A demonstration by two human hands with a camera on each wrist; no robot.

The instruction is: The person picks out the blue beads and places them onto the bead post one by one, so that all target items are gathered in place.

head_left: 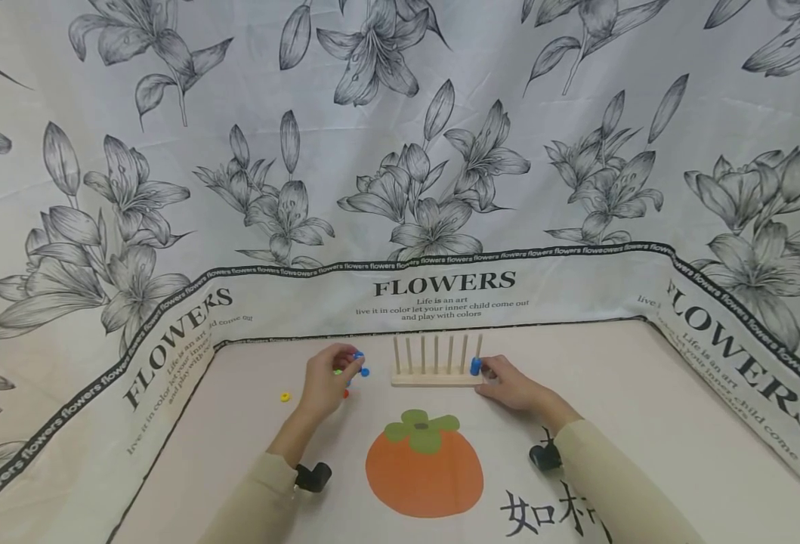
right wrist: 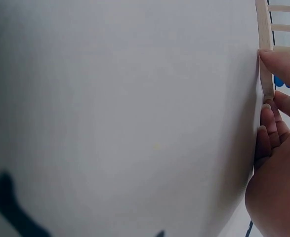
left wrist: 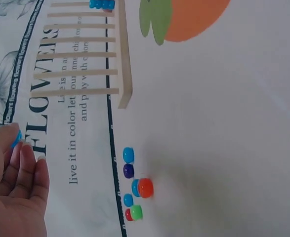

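Observation:
My left hand pinches a small blue bead between thumb and fingertips, raised above the table and left of a wooden peg rack. The rack stands upright with several thin pegs in a row. Blue beads are stacked low on its rightmost peg; the other pegs are bare. At that same end, my right hand grips the rack's base, thumb on the front edge and fingers around the end, as the right wrist view shows. Below the left hand lie loose beads, among them an orange-red one and a green one.
A yellow bead lies apart, left of the left hand. The tablecloth has a printed orange persimmon in front of the rack. Behind the rack rises a flower-printed cloth wall, which also runs along both sides.

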